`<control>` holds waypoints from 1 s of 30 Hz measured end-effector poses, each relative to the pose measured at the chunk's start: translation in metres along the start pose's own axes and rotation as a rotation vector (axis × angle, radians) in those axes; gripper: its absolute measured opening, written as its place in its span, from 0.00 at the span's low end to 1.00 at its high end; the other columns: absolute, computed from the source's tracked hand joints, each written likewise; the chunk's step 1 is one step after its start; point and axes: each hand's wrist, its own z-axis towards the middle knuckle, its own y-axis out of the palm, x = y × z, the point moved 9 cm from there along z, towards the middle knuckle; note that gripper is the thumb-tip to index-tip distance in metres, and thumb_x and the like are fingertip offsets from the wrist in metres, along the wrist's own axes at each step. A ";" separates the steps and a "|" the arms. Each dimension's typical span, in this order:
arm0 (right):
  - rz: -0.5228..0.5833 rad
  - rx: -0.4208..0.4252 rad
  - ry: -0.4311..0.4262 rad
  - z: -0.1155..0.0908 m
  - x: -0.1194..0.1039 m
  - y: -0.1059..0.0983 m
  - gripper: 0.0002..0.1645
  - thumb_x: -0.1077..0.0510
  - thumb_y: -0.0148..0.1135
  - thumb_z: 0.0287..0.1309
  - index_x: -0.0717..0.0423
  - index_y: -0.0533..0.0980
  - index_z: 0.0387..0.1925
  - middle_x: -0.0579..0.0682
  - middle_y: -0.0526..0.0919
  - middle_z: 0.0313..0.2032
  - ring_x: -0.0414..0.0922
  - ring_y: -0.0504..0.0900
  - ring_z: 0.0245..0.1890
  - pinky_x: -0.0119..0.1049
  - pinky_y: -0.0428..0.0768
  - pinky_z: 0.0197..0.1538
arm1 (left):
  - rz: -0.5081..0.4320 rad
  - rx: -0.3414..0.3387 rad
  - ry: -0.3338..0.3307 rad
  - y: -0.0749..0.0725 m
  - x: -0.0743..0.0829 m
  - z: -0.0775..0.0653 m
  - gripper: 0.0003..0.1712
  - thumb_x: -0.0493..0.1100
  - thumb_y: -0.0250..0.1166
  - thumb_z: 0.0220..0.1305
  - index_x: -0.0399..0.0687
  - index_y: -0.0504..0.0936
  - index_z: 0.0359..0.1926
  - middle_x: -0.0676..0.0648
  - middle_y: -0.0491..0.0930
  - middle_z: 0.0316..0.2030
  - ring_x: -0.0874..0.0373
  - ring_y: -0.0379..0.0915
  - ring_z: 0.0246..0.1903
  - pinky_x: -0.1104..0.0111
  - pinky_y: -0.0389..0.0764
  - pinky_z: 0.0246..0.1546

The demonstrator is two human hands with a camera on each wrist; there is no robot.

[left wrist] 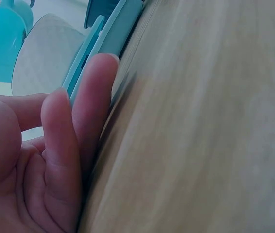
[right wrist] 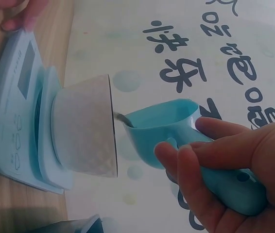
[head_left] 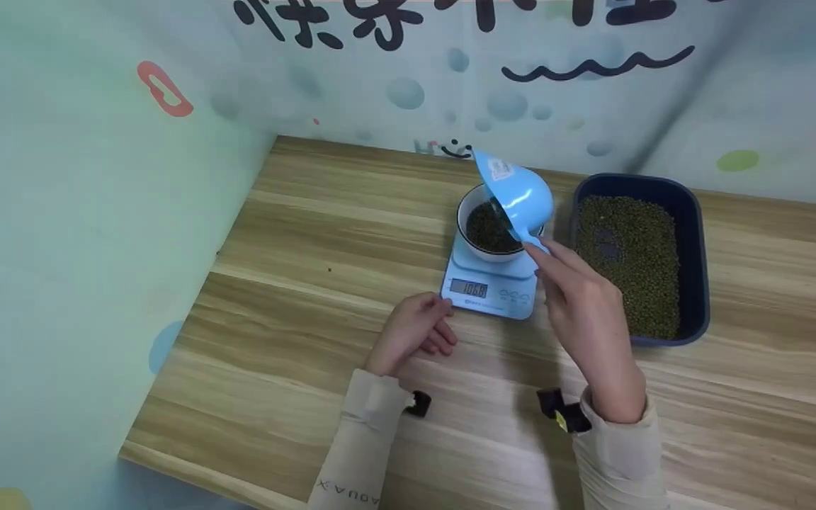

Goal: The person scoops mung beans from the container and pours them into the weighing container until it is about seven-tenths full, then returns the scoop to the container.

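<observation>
My right hand (head_left: 588, 312) grips the handle of a blue scoop (head_left: 521, 195), tipped over a white bowl (right wrist: 84, 126). A thin stream of small green beans, like mung beans, runs from the scoop's lip (right wrist: 136, 121) into the bowl. Dark green beans (head_left: 489, 228) cover the bowl's inside. Under the bowl is a light-blue kitchen scale (head_left: 489, 283), its display (head_left: 469, 289) lit with digits. My left hand (head_left: 415, 329) rests on the table with loosely bent fingers, its fingertips (left wrist: 101, 65) at the scale's near left corner.
A dark blue tub (head_left: 700, 283) of green beans (head_left: 635, 262) stands right of the scale, close to my right forearm. Behind the wooden table (head_left: 295, 304) hangs a printed backdrop (head_left: 408, 92). The table's left edge slants down toward the front.
</observation>
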 end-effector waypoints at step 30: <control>0.023 0.061 0.058 0.000 0.011 -0.014 0.24 0.70 0.53 0.55 0.48 0.75 0.51 0.50 0.76 0.50 0.45 0.78 0.43 0.40 0.76 0.41 | 0.015 0.011 0.000 0.000 -0.006 0.005 0.19 0.52 0.51 0.65 0.39 0.74 0.37 0.39 0.80 0.22 0.47 0.79 0.21 0.67 0.77 0.14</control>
